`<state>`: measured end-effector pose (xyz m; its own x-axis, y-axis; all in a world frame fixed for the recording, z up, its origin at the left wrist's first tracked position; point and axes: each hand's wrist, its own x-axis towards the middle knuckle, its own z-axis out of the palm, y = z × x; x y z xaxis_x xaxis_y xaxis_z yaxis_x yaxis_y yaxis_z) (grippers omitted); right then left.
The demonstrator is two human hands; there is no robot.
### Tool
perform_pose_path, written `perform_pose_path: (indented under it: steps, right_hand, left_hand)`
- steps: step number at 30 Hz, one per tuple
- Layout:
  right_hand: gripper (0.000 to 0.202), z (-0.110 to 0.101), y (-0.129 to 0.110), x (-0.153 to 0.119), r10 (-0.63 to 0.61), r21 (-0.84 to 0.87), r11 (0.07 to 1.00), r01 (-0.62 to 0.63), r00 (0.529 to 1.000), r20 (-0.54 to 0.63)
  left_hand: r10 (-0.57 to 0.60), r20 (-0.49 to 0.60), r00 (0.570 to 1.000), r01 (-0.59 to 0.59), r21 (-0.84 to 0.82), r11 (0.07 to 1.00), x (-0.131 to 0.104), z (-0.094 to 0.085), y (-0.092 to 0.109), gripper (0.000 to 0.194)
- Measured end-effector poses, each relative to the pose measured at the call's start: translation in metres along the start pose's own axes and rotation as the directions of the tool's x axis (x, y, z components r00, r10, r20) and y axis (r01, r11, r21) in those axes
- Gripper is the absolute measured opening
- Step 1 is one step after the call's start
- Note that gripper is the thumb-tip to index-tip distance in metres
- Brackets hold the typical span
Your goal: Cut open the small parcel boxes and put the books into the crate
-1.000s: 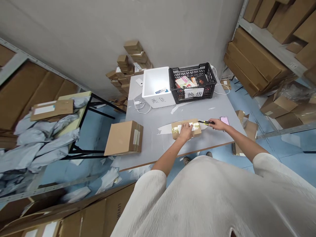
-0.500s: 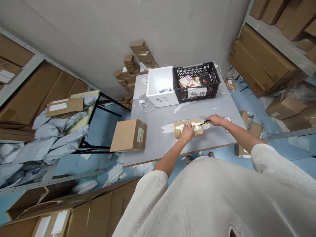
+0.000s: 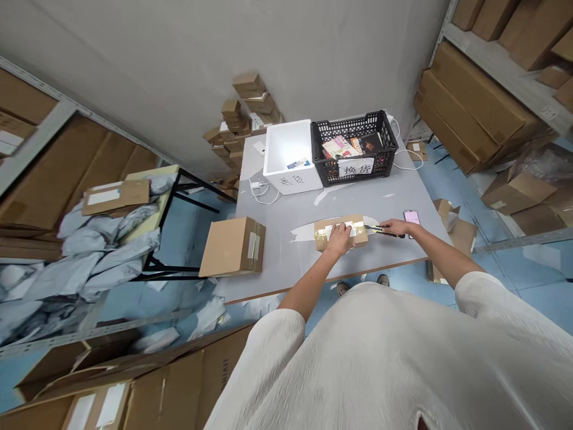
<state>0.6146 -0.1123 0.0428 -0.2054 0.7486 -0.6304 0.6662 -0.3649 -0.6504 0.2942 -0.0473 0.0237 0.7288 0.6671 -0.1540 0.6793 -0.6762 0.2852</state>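
A small cardboard box (image 3: 320, 236) with shiny clear tape and a white label lies near the front of the grey table (image 3: 286, 206). Over its top rests my left hand (image 3: 339, 239), fingers bent and pressed on the label, holding the box against the table. My right hand (image 3: 394, 227) is closed around a black-and-yellow box cutter (image 3: 385, 231), just right of the box. The cutter's thin tip reaches to the box's right end; whether it touches the cardboard I cannot tell.
A white foam bin (image 3: 293, 182) and a black crate (image 3: 356, 179) of booklets stand at the back. A larger carton (image 3: 228, 245) sits on the left edge. Beside my right hand lies a phone (image 3: 412, 217). Grey mailing bags (image 3: 102, 239) cover a side table; cartons fill the shelves.
My right hand has drawn back slightly to the right and lower with the cutter, which now lies flatter beside the box's end. My left hand stays on the box.
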Motion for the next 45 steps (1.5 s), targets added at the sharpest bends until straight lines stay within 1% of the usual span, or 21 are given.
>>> perform_pose_path:
  steps: [2,4,7,9,10,12,14,16,19,21,24,27,30,32,34,36,38,40,41,43,45]
  right_hand:
    - [0.031,0.005,0.003,-0.006,-0.001,0.024,1.0,0.0,1.0,0.016]
    - [0.029,0.009,0.006,-0.012,-0.011,0.063,0.998,0.011,1.0,0.005]
    - [0.031,0.014,0.008,-0.019,-0.031,0.166,0.985,0.045,0.996,-0.087]
    - [0.034,0.017,0.009,-0.023,-0.012,0.254,0.966,0.051,0.988,-0.154]
    - [0.036,0.019,0.009,-0.025,0.003,0.297,0.954,0.051,0.984,-0.18]
    - [0.039,0.023,0.007,-0.028,0.025,0.362,0.93,0.056,0.976,-0.216]
    - [0.04,0.028,0.004,-0.031,0.016,0.369,0.925,0.086,0.965,-0.263]
    - [0.042,0.032,0.0,-0.034,-0.03,0.311,0.94,0.14,0.942,-0.334]
    - [0.044,0.038,-0.006,-0.038,-0.144,0.147,0.963,0.225,0.894,-0.424]
    - [0.046,0.042,-0.008,-0.04,-0.197,0.041,0.97,0.241,0.87,-0.452]
    - [0.042,0.046,-0.01,-0.04,-0.237,-0.113,0.972,0.208,0.844,-0.481]
    - [0.042,0.051,-0.011,-0.039,-0.263,-0.28,0.95,0.141,0.845,-0.466]
    - [0.045,0.055,-0.014,-0.037,-0.257,-0.399,0.914,0.068,0.86,-0.441]
    - [0.046,0.057,-0.016,-0.036,-0.254,-0.446,0.894,0.036,0.861,-0.441]
    - [0.046,0.058,-0.019,-0.036,-0.253,-0.469,0.883,0.02,0.862,-0.439]
    - [0.046,0.059,-0.021,-0.036,-0.243,-0.472,0.882,0.009,0.865,-0.439]
    - [0.046,0.06,-0.022,-0.036,-0.228,-0.463,0.886,-0.004,0.866,-0.444]
    - [0.046,0.062,-0.022,-0.037,-0.21,-0.446,0.895,-0.02,0.863,-0.459]
    - [0.046,0.063,-0.022,-0.037,-0.203,-0.435,0.9,-0.023,0.861,-0.466]
    - [0.046,0.066,-0.021,-0.037,-0.197,-0.413,0.911,-0.02,0.857,-0.476]
    - [0.046,0.07,-0.019,-0.036,-0.21,-0.398,0.918,0.001,0.85,-0.483]
  left_hand:
    - [0.003,-0.003,1.0,-0.003,0.009,1.0,0.0,-0.001,0.0,0.069]
    - [0.006,-0.005,1.0,-0.006,0.019,1.0,0.0,-0.002,-0.001,0.071]
    - [-0.014,-0.019,1.0,0.014,-0.001,1.0,-0.001,-0.006,0.0,0.079]
    - [-0.044,-0.04,0.998,0.043,-0.035,0.998,-0.002,-0.01,0.001,0.084]
    - [-0.061,-0.054,0.997,0.059,-0.052,0.997,-0.002,-0.012,0.002,0.082]
    - [-0.097,-0.088,0.991,0.09,-0.079,0.993,-0.001,-0.015,0.003,0.069]
    - [-0.139,-0.123,0.983,0.128,-0.094,0.987,0.003,-0.018,0.004,0.056]
    - [-0.176,-0.156,0.972,0.161,-0.105,0.981,0.01,-0.021,0.005,0.051]
    - [-0.228,-0.189,0.955,0.205,-0.135,0.969,0.02,-0.022,0.005,0.052]
    - [-0.239,-0.17,0.956,0.214,-0.151,0.965,0.025,-0.02,0.004,0.056]
    - [-0.24,-0.101,0.966,0.225,-0.138,0.964,0.029,-0.015,0.004,0.066]
    - [-0.25,-0.016,0.968,0.246,-0.118,0.962,0.032,-0.012,0.005,0.078]
    - [-0.241,0.076,0.968,0.248,-0.098,0.964,0.041,-0.016,0.004,0.082]
    - [-0.26,0.129,0.957,0.27,-0.074,0.96,0.049,-0.023,0.004,0.077]
    - [-0.288,0.171,0.942,0.3,-0.044,0.953,0.055,-0.03,0.004,0.067]
    - [-0.302,0.187,0.935,0.311,-0.019,0.95,0.057,-0.034,0.004,0.059]
    - [-0.276,0.16,0.948,0.283,-0.019,0.959,0.052,-0.035,0.004,0.054]
    - [-0.211,0.089,0.973,0.215,-0.041,0.976,0.041,-0.031,0.004,0.052]
    - [-0.175,0.035,0.984,0.177,-0.05,0.983,0.034,-0.027,0.005,0.054]
    - [-0.153,-0.052,0.987,0.15,-0.053,0.987,0.022,-0.018,0.007,0.06]
    - [-0.163,-0.116,0.98,0.158,-0.058,0.986,0.014,-0.009,0.01,0.064]
